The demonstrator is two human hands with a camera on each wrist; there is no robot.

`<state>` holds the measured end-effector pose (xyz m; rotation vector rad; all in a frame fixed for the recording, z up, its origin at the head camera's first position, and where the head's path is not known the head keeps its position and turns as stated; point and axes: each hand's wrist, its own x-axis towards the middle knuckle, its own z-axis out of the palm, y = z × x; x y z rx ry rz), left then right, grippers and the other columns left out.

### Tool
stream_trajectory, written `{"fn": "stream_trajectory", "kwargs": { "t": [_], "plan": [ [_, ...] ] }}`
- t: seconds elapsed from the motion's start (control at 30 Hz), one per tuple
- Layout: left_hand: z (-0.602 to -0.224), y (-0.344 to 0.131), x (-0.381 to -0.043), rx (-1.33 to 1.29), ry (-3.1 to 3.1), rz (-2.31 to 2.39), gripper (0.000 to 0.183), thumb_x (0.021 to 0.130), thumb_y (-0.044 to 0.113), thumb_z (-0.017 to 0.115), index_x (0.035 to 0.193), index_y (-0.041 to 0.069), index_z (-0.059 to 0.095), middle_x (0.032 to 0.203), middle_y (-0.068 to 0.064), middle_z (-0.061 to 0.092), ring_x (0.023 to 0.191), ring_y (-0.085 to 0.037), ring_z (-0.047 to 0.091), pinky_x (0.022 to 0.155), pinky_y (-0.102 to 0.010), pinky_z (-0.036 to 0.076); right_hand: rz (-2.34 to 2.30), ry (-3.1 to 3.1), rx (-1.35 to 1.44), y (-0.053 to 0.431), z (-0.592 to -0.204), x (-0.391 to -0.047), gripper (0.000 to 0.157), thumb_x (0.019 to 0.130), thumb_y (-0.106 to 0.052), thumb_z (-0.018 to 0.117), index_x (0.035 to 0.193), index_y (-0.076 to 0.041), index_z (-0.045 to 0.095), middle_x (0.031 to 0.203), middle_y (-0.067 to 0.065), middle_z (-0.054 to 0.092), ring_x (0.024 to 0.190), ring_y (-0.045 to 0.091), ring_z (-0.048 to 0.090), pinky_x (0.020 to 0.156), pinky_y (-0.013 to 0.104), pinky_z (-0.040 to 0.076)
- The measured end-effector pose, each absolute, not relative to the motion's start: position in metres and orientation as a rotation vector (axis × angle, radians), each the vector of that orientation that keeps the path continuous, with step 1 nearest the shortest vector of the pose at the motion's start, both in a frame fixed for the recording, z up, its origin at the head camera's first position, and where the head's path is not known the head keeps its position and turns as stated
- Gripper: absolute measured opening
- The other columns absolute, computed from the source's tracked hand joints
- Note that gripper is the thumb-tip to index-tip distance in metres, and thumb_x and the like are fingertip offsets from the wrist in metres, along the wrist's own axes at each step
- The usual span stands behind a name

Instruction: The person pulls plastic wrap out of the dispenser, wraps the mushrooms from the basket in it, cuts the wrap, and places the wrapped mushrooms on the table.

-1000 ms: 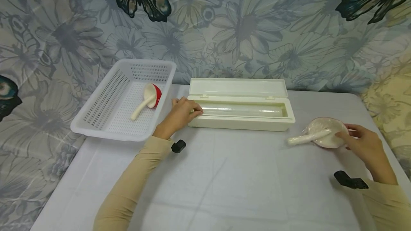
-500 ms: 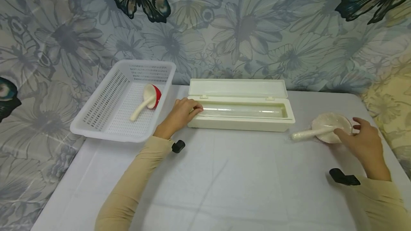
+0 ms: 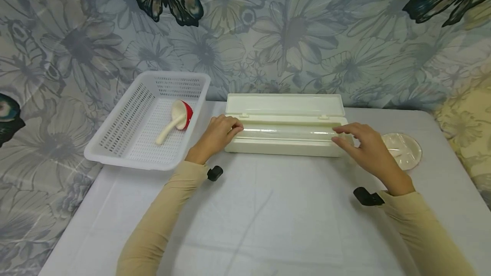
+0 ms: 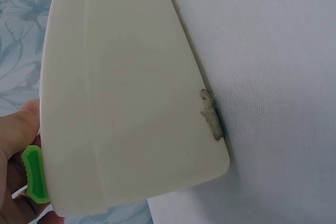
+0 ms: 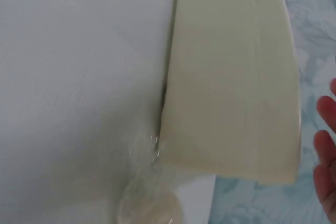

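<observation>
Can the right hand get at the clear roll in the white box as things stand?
Likely yes: the right hand is at the right end of the clear roll, and the lid stands open behind it.

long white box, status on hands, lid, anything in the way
Left hand at left end of long white box; right hand at right end. Lid open. Wrapped ladle by right end, possible snag.

Left hand (image 3: 215, 136), right hand (image 3: 367, 150): two. Ladles: two, red ladle (image 3: 179, 117), wrapped ladle (image 3: 405, 151). One basket (image 3: 128, 162), one box (image 3: 284, 148), one lid (image 3: 285, 105), one film roll (image 3: 287, 133), one green part (image 4: 35, 174), two wrist cameras (image 3: 215, 173), one table (image 3: 291, 220).
</observation>
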<state>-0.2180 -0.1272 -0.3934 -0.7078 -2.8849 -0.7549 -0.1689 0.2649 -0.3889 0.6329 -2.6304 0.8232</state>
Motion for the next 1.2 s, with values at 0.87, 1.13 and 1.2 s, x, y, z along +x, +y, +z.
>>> {"fn": "stream_trajectory", "kwargs": {
  "t": [0.87,1.13,1.2],
  "plan": [
    [-0.396,-0.125,-0.223,-0.843,-2.877,-0.565,0.017,0.096,0.006,0.062,0.098,0.020,0.070,0.086,-0.004,0.069,0.086,-0.026,0.053,0.081,-0.042,0.041,0.597,-2.696,0.713,0.248,-0.398,-0.198,0.008,0.094,-0.006,0.066,0.099,-0.002,0.070,0.076,0.005,0.069,0.060,0.010,0.051,0.055,0.026,0.040],
    [-0.393,-0.124,-0.221,-0.827,-2.942,-0.525,0.023,0.096,0.002,0.056,0.098,0.020,0.071,0.092,-0.005,0.067,0.089,-0.026,0.051,0.083,-0.041,0.037,0.612,-2.676,0.747,0.247,-0.399,-0.199,0.018,0.091,0.006,0.061,0.094,-0.007,0.073,0.090,0.009,0.075,0.069,0.014,0.059,0.064,0.030,0.042],
    [-0.391,-0.123,-0.220,-0.811,-2.977,-0.537,0.030,0.098,0.002,0.051,0.103,0.020,0.074,0.097,-0.005,0.066,0.093,-0.026,0.050,0.086,-0.042,0.037,0.616,-2.701,0.749,0.247,-0.396,-0.198,0.022,0.092,0.006,0.057,0.098,-0.007,0.075,0.093,0.010,0.075,0.068,0.013,0.056,0.064,0.029,0.038]
  ]
}}
